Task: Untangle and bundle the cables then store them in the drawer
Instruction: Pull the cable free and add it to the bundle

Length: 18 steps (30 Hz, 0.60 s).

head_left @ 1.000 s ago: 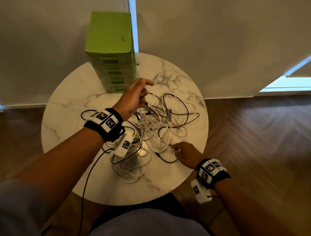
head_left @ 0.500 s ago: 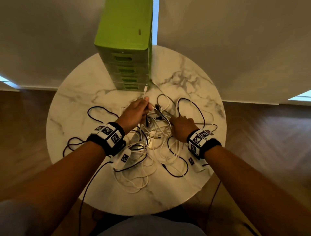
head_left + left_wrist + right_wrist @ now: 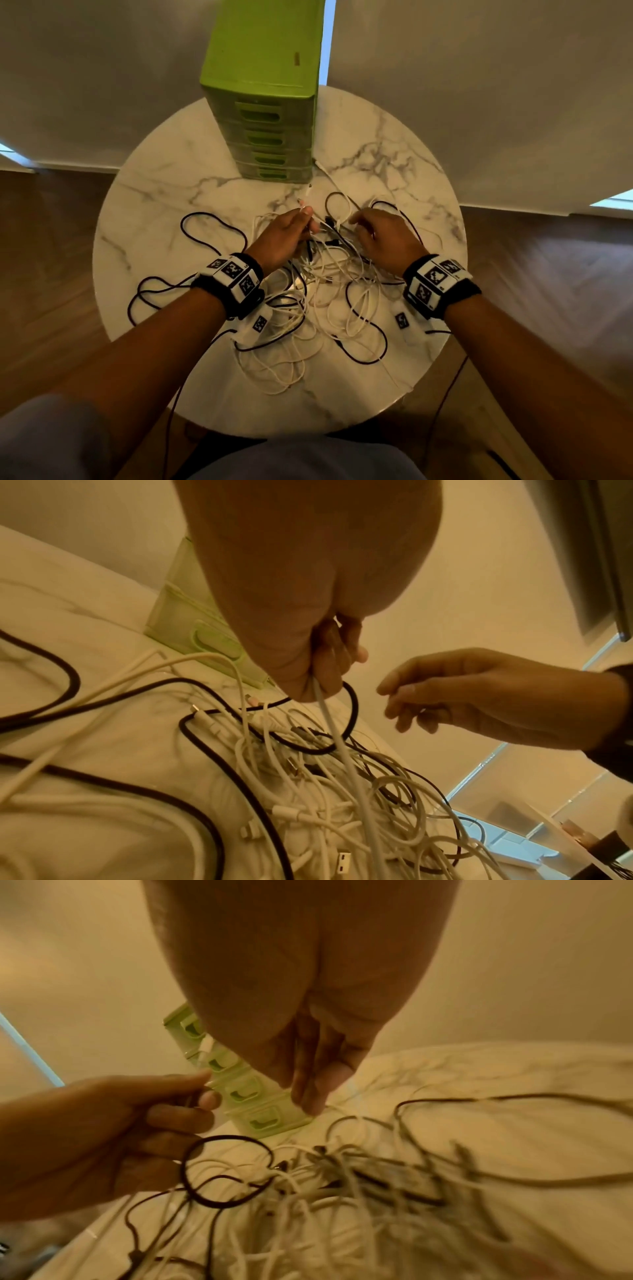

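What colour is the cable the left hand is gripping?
White. The left hand grips a white cable running down into the tangle; clearest in the left wrist view.

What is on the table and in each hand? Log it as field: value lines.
surface: round marble table
storage: green drawer unit, drawers closed
cables: tangled white and black cable pile, loose on the table
left hand: grips a white cable, lifted from the pile
right hand: over the pile, fingers loosely curled, nothing held

- Drawer unit [image 3: 263,102]: lime green.
- Cables [image 3: 329,287]: white and black, tangled.
- Table [image 3: 164,192]: white marble, grey veins.
- Wristbands [image 3: 236,274]: black, with black-and-white square markers.
- Floor [image 3: 548,267]: brown herringbone wood.
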Tool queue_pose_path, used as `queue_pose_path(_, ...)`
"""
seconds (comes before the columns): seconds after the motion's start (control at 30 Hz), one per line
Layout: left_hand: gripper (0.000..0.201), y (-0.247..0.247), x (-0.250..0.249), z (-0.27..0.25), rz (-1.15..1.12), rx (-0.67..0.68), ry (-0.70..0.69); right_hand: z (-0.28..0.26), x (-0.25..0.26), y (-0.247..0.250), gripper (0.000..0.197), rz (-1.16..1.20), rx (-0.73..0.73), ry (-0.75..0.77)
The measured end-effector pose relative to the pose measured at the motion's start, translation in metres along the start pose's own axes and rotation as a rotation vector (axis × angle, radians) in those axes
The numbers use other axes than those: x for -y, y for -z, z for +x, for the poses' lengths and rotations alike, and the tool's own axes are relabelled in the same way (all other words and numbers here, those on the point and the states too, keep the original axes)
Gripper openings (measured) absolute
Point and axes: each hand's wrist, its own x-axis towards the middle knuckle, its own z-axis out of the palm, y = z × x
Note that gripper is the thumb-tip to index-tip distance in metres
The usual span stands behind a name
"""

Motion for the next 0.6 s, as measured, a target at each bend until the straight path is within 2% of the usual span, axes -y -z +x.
queue_pose_path(0.1, 0.046, 0.003, 0.007, -0.001, -0.034, 0.021, 0.017, 0.026, 0.016, -0.025, 0.021, -0.092, 0.237, -0.07)
queue_pose_path(0.17, 0.045, 0.005, 0.011, -0.005, -0.04, 0.032, 0.04, 0.035, 0.018, -0.042, 0.027, -0.243, 0.31, -0.145)
queue_pose_path(0.3, 0.046, 0.006, 0.017, -0.012, -0.067, 0.022, 0.051, 0.037, 0.014, -0.058, 0.031, -0.394, 0.301, -0.251)
queue_pose_path(0.43, 0.047, 0.009, 0.023, -0.016, -0.055, 0.014, 0.054, 0.035, 0.004, -0.061, 0.032, -0.473, 0.292, -0.248)
queue_pose_path(0.53, 0.046, 0.01, 0.022, -0.017, -0.065, 0.017, 0.052, 0.035, 0.004, -0.053, 0.029, -0.443, 0.349, -0.214)
queue_pose_path(0.6, 0.046, 0.008, 0.019, -0.016, -0.09, 0.013, 0.046, 0.033, 0.006, -0.037, 0.024, -0.323, 0.276, -0.139)
